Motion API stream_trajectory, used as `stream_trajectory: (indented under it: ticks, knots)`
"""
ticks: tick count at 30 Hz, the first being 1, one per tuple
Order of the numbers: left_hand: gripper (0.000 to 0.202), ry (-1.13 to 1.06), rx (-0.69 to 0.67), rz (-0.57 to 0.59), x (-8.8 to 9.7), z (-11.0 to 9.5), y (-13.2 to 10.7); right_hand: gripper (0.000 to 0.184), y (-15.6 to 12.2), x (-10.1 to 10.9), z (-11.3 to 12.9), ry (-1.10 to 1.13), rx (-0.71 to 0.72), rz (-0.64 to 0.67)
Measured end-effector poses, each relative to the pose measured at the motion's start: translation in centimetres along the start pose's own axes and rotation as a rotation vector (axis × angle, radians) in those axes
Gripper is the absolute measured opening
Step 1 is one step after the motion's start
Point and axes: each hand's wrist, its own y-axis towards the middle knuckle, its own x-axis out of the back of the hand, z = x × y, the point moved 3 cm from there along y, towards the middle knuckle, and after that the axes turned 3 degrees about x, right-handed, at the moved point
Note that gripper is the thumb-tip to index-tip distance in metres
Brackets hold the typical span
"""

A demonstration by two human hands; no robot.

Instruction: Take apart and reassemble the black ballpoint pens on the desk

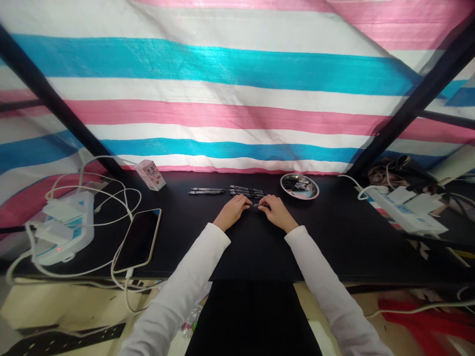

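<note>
Over the middle of the black table, my left hand (233, 211) and my right hand (276, 211) face each other, fingers closed in a pinch. Between the fingertips shows a dark, slender pen (254, 205), mostly covered by my fingers. Whether it is one piece or two parts held apart, I cannot make out. Just beyond my hands lies a bunch of several black pens (247, 191). To its left a smaller group of pens (206, 191) lies side by side. A round metal dish (316, 194) with dark pen parts inside stands to the right.
A phone (137, 240) with a charging cable lies left, near a power strip (84, 227) and tangled white cables. A small pink box (150, 175) stands at the back left. Another power strip (408, 211) lies right. Striped sheeting (237, 116) hangs behind the black table (185, 237).
</note>
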Motion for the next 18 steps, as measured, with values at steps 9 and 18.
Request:
stream_trajectory:
  ticks: [9,18]
  knots:
    - [0.018,0.053,0.109,-0.266,0.7,-0.4,0.3,0.007,0.2,0.2,0.0,0.106,-0.063,-0.168]
    - [0.04,-1.143,0.544,-0.656,-0.6,1.0,0.5,0.025,0.3,-0.8,1.0,0.503,-0.231,-0.197]
